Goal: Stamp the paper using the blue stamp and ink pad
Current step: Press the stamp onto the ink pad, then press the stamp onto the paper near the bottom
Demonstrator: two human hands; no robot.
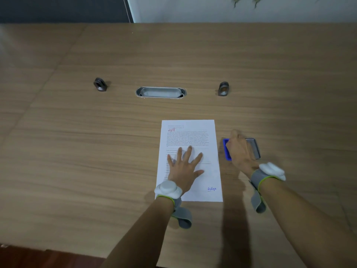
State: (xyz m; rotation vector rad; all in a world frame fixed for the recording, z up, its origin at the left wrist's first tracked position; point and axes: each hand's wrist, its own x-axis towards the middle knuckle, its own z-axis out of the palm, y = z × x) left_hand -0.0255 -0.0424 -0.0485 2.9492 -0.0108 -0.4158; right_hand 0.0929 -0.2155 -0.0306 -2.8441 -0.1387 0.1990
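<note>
A printed white paper (204, 136) lies on the wooden table in front of me. It carries a red stamp mark (171, 130) near its top left and a blue stamp mark (212, 189) at its bottom right. My left hand (183, 167) rests flat on the lower half of the sheet, fingers spread. Right of the paper sits the open ink pad, its blue pad half (226, 149) on the left and its grey metal lid (254, 147) on the right. My right hand (239, 149) is curled down over the pad. Its fingers are closed on the blue stamp, which is almost entirely hidden beneath the hand.
The wooden table (96, 151) stretches wide to the left and far side. An oval metal cable slot (161, 92) sits mid-table, with a dark metal fitting on its left (100, 84) and another on its right (223, 89). The table's near edge is at bottom left.
</note>
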